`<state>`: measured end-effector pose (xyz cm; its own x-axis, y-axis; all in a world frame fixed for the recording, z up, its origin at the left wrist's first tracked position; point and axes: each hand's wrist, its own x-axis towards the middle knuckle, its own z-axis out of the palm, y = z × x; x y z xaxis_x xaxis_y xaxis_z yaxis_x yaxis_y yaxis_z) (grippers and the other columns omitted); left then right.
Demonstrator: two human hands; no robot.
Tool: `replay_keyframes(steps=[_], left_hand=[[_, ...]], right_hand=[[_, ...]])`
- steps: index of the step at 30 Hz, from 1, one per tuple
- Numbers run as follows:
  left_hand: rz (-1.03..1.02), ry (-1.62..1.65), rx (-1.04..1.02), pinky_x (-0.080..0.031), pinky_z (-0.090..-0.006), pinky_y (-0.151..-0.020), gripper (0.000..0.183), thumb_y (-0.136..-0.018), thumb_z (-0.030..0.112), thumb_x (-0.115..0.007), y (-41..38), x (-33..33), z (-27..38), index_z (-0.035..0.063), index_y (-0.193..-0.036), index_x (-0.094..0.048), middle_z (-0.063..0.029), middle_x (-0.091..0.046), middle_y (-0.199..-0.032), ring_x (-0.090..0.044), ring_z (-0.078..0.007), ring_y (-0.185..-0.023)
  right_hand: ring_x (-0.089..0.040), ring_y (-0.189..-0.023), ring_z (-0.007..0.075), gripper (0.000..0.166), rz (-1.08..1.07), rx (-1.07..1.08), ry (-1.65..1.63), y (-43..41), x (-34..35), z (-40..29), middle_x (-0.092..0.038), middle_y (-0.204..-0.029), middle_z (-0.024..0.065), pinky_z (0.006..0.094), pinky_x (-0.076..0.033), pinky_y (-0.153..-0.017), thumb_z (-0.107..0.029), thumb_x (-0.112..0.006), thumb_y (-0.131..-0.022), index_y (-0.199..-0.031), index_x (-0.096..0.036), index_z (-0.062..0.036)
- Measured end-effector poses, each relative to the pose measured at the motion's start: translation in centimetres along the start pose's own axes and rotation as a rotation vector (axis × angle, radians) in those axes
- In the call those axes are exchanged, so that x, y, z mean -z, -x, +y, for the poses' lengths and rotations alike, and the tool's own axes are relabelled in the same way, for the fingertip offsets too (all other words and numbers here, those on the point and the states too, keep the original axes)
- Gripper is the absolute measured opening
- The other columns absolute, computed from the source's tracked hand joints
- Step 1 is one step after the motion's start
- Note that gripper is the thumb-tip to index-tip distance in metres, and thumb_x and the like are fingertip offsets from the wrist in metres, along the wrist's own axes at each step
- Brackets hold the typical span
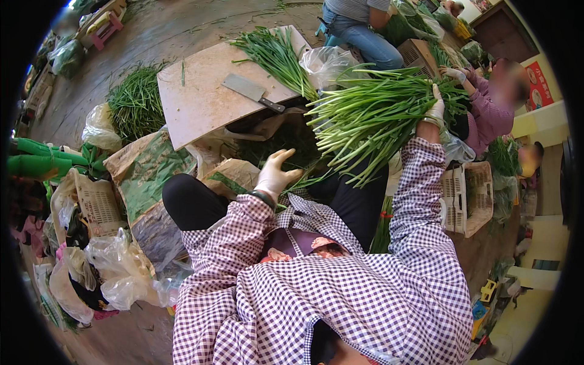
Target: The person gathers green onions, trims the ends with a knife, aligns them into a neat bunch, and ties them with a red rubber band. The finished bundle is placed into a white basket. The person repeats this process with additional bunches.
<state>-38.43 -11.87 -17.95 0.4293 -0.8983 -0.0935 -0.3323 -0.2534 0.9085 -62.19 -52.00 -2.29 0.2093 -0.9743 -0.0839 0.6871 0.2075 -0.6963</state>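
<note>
My right hand (436,107), in a pale glove, grips a large bunch of garlic chives (365,121) by its leafy part. The pale stalk ends fan out toward the left. My left hand (274,174), gloved too, hovers over my lap with thumb and fingers apart, and nothing shows in its grasp. A few loose green stalks (315,179) lie beside it. Ahead is a worn pale board (200,96). On the board rest a cleaver (246,86) with a dark handle and a second bunch of chives (278,57).
Left of the board, a heap of greens (137,102) lies on the floor near a plastic crate (98,198) and plastic bags (118,264). Another crate (465,198) stands at right. Two people, one in jeans (365,34) and one in a pink top (490,109), sit nearby.
</note>
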Motion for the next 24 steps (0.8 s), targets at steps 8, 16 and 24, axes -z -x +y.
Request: replay_keyframes(steps=[8, 16, 24], left_hand=[[0.072, 0.791, 0.341, -0.046, -0.0235, -0.061, 0.014, -0.081, 0.004, -0.069, -2.6, -1.9, 2.6, 0.0002, -0.095, -0.066, -0.0025, -0.065, -0.078, -0.058, -0.0112, -0.066], [-0.310, 1.087, 0.314, -0.034, -0.0374, -0.098, 0.063, -0.087, 0.053, -0.059, 0.2, -1.0, 6.6, 0.0070, -0.129, -0.053, -0.0060, -0.059, -0.124, -0.051, -0.0201, -0.116], [-0.155, 1.333, 0.407, -0.038, -0.0364, -0.095, 0.034, -0.082, 0.022, -0.073, -2.1, -2.6, 6.9, 0.0083, -0.111, -0.062, 0.0004, -0.065, -0.105, -0.055, -0.0147, -0.102]], right_hand=[[-0.064, -0.082, 0.0319, 0.024, 0.112, -0.057, 0.015, 0.6, -1.1, 3.9, -0.068, -0.093, 0.0141, 0.0485, -0.053, -0.080, -0.023, -0.054, -0.092, -0.094, -0.064, -0.0012], [-0.064, -0.079, 0.0329, 0.029, 0.114, -0.074, 0.065, 1.2, -3.5, 5.2, -0.068, -0.091, 0.0165, 0.0484, -0.053, -0.078, -0.025, -0.051, -0.093, -0.092, -0.065, 0.0004], [-0.062, -0.074, 0.0302, 0.017, 0.088, -0.090, -0.010, 2.4, -5.6, 7.6, -0.066, -0.083, 0.0141, 0.0446, -0.052, -0.078, -0.016, -0.055, -0.088, -0.087, -0.062, -0.0004]])
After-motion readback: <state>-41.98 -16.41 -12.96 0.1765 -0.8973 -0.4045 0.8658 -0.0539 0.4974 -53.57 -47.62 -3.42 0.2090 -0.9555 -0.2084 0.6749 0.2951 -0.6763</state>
